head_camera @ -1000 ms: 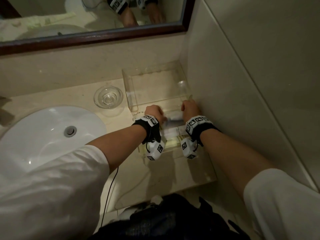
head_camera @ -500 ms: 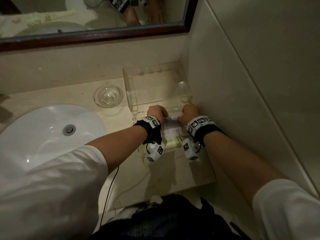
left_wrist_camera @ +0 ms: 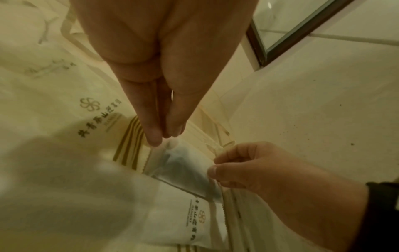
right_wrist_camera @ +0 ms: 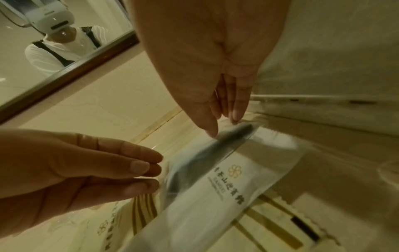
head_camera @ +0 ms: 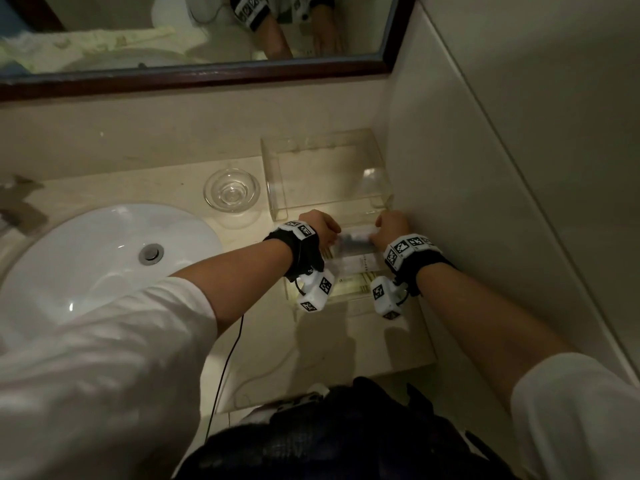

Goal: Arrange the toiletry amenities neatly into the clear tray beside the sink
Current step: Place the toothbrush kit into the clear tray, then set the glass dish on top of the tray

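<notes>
A white sachet with a clear window and a dark item inside (head_camera: 353, 241) lies across other packets at the near end of the clear tray (head_camera: 277, 174). My left hand (head_camera: 333, 233) has straight fingers, and their tips touch the sachet's left end (left_wrist_camera: 185, 167). My right hand (head_camera: 380, 231) pinches the right end between thumb and curled fingers (left_wrist_camera: 215, 170). In the right wrist view the sachet (right_wrist_camera: 205, 170) runs between both hands. Beneath it lie white packets with gold stripes (head_camera: 360, 271) (left_wrist_camera: 92, 119). The tray's far part holds nothing.
A small glass dish (head_camera: 231, 195) stands left of the tray. The white sink (head_camera: 86, 271) fills the left side, with a faucet (head_camera: 17, 206) at its edge. A tiled wall (head_camera: 485, 202) runs close along the tray's right side. The mirror (head_camera: 207, 29) hangs above.
Both hands have stayed at the sachet's ends. The right hand has drawn a little back from the tray's inner wall toward me; the left hand has hardly moved.
</notes>
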`<state>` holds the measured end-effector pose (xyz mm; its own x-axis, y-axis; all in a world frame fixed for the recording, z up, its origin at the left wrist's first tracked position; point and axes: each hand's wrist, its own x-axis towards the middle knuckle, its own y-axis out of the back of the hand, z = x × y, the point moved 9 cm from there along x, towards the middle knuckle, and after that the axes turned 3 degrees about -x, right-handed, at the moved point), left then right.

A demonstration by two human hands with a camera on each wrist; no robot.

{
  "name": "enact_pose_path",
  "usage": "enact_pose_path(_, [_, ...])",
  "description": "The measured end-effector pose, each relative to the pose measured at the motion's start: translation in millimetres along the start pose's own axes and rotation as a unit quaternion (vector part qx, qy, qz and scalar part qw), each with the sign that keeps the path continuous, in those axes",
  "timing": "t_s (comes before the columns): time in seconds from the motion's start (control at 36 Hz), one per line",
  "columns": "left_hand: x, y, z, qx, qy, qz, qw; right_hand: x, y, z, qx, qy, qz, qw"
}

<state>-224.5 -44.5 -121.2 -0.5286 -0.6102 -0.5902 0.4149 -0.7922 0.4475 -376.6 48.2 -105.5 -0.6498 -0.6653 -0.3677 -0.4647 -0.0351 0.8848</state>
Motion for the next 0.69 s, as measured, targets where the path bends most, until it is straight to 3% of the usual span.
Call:
enact_pose_path(0.19, [-10.0, 9.2, -1.1, -0.027, -0.014, -0.007, 1.0, -4.2, 4.8, -3.6, 0.006, 0.003, 0.015, 1.0])
enact_pose_path(0.39, [-24.6, 24.3, 2.1, -0.124, -0.024, 0.012, 0.992, -15.1, 16.7, -19.4, 0.037, 0.028, 0.058, 0.997])
enact_pose_path(0.69, [-59.4, 94.9, -3.8, -0.218, -0.073, 0.068, 0.971, -34.5, 33.5, -113.6, 0.175, 0.137, 0.103, 0.97])
